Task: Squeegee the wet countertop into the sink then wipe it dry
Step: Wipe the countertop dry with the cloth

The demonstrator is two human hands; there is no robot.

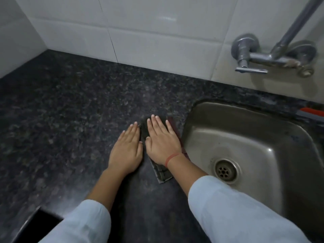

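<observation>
A dark folded cloth (162,173) lies on the black speckled granite countertop (66,106), just left of the steel sink (254,137). My right hand (162,142) presses flat on the cloth with straight fingers; a red thread circles its wrist. My left hand (127,149) lies flat beside it, its fingertips at the cloth's left edge, the palm on the counter. An orange and grey tool, perhaps the squeegee (311,114), shows partly at the right edge behind the sink.
White tiled walls close the back and left of the counter. A metal wall tap (254,55) with a long spout hangs above the sink. The sink drain (225,170) is uncovered. A dark opening (40,223) sits at the counter's front left.
</observation>
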